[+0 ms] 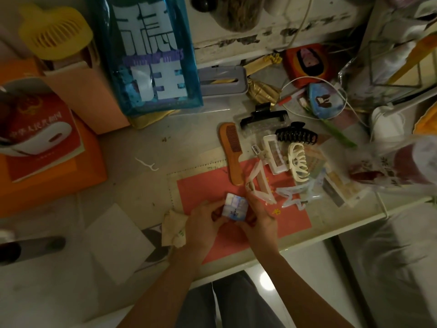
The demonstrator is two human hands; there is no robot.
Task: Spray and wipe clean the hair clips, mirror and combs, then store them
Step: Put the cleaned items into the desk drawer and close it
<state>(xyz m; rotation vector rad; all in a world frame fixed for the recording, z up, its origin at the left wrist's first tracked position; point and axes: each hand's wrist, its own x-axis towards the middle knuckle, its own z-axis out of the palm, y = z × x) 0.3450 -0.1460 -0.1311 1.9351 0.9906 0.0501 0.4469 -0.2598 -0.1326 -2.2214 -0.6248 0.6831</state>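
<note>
Small square mirror (236, 207) gripped by left hand (205, 227) and right hand (259, 224), above pink mat (290, 218)

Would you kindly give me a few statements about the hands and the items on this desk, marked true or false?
1. Both hands, the left hand and the right hand, hold the small square mirror. True.
2. The brown wooden comb is held in the right hand. False: it lies on the desk, untouched.
3. The crumpled beige cloth lies beside the left hand. True.
4. The black claw hair clip sits inside the blue transparent bag. False: it lies on the desk, right of the comb.
5. The cream claw hair clip lies on the desk, beyond the hands. True.
</note>
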